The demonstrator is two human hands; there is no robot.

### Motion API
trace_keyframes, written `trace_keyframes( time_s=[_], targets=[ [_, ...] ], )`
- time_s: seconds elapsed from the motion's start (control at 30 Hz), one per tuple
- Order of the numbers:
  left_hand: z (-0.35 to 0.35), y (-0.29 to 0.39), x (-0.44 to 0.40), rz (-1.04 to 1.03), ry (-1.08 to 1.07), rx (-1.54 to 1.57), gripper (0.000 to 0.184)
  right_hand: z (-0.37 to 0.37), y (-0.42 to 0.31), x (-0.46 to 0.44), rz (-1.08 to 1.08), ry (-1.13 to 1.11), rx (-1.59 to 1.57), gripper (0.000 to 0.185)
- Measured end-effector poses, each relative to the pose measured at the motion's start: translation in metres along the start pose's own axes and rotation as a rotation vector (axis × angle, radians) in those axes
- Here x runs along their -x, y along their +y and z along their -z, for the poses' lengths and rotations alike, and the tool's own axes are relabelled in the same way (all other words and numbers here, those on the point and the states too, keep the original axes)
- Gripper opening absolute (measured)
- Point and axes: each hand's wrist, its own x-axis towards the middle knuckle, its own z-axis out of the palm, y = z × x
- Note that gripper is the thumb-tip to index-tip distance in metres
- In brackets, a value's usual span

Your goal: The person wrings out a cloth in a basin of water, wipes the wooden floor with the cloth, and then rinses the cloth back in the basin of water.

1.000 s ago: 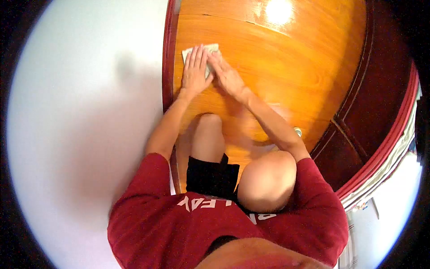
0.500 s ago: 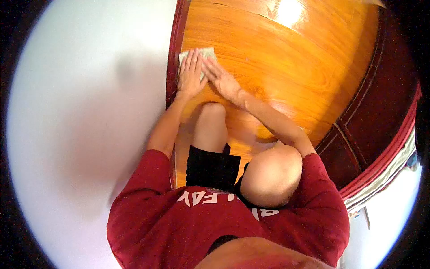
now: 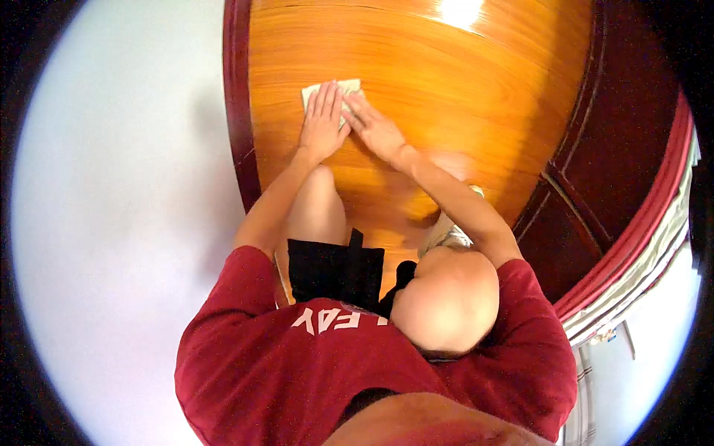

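Observation:
A folded pale cloth (image 3: 351, 86) lies on the shiny wooden floor (image 3: 461, 97). My left hand (image 3: 323, 128) rests flat on it, fingers stretched out and pointing away from me. Beside it, my right hand (image 3: 378, 134) reaches in from the right at a slant, its fingertips on the cloth's right edge and its fingers extended. The two hands nearly meet at the thumbs. Part of the cloth is hidden beneath them.
On the left a dark red baseboard (image 3: 239, 111) runs along the white wall (image 3: 126, 223). To the right stands a dark wooden panel (image 3: 632, 111) with layered red and pale fabric (image 3: 632, 286) beyond it. My bent knees (image 3: 446, 301) are close below my arms.
Both hands and the cloth have moved right across the floor, away from the baseboard. My body and view have shifted too, and more of my right lower leg now shows.

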Motion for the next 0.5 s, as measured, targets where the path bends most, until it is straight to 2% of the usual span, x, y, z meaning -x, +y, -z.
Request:
trace_keyframes(
  time_s=[0.07,0.1,0.27,0.5],
  targets=[
    [0.001,0.028,-0.039,-0.074,0.056,0.025,0.073,0.043,0.014,0.012,0.094,0.126,0.383,0.045],
    [0.001,0.041,-0.057,-0.105,0.081,0.011,0.072,0.058,0.020,0.016,0.089,0.193,0.461,0.046],
    [-0.019,0.105,-0.090,-0.134,0.082,-0.143,0.071,0.090,0.055,0.064,-0.001,0.246,0.365,0.048],
    [-0.070,0.183,-0.014,-0.260,-0.109,0.010,0.074,0.051,0.062,0.191,-0.034,0.253,0.169,0.058]
  ],
)
